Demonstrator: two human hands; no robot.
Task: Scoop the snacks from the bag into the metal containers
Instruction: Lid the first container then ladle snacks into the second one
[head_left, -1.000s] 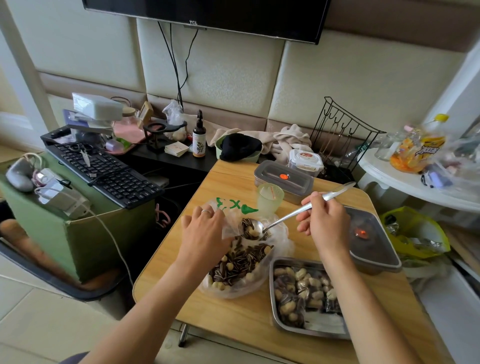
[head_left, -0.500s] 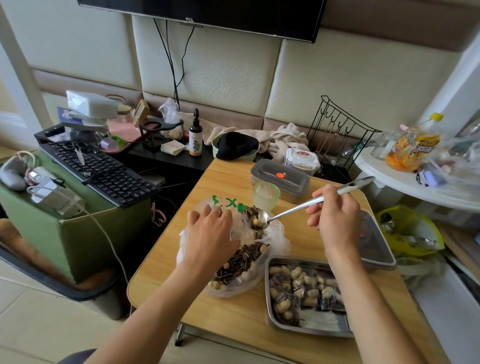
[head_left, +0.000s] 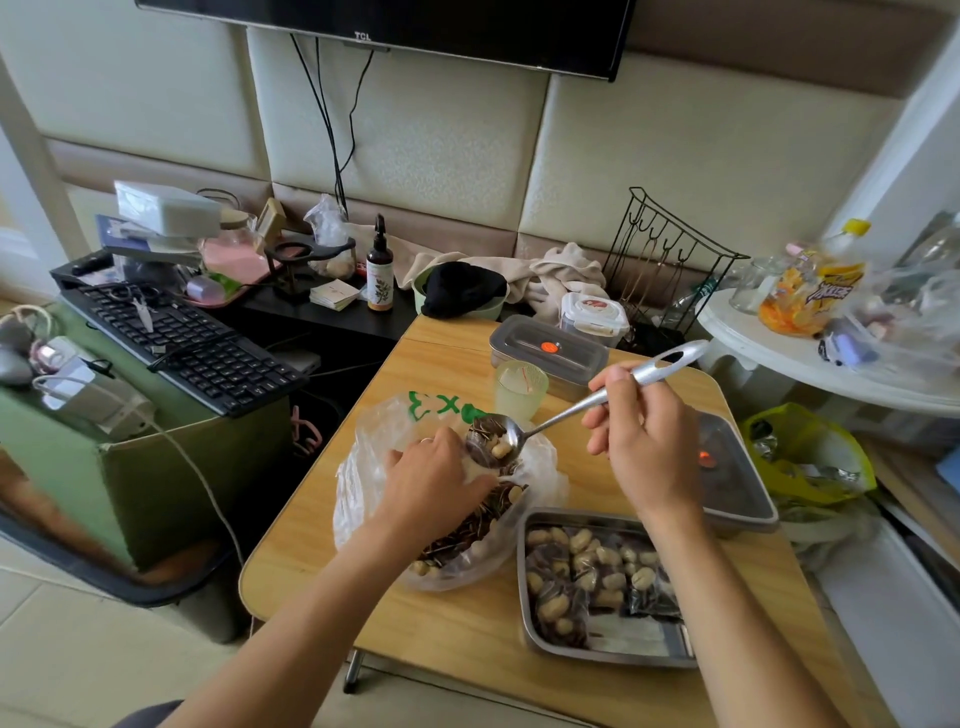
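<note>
Steel spoon (head_left: 566, 413) heaped with snacks (head_left: 491, 442) hangs just above the plastic bag (head_left: 363, 467), its handle gripped by the right hand (head_left: 644, 447), while the left hand (head_left: 436, 480) holds the bag's rim to keep its mouth open beside the part-filled metal container (head_left: 521, 582) on the desk (head_left: 457, 629).

On the table (head_left: 467, 629), the bag (head_left: 363, 467) lies left of the open container (head_left: 523, 587), the cup (head_left: 519, 389) behind the bag.

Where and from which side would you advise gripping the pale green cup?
Probably round the pale green cup mid-wall, from its left: it stands upright with bare table there; the spoon passes its right, the lidded metal box sits close behind.
</note>
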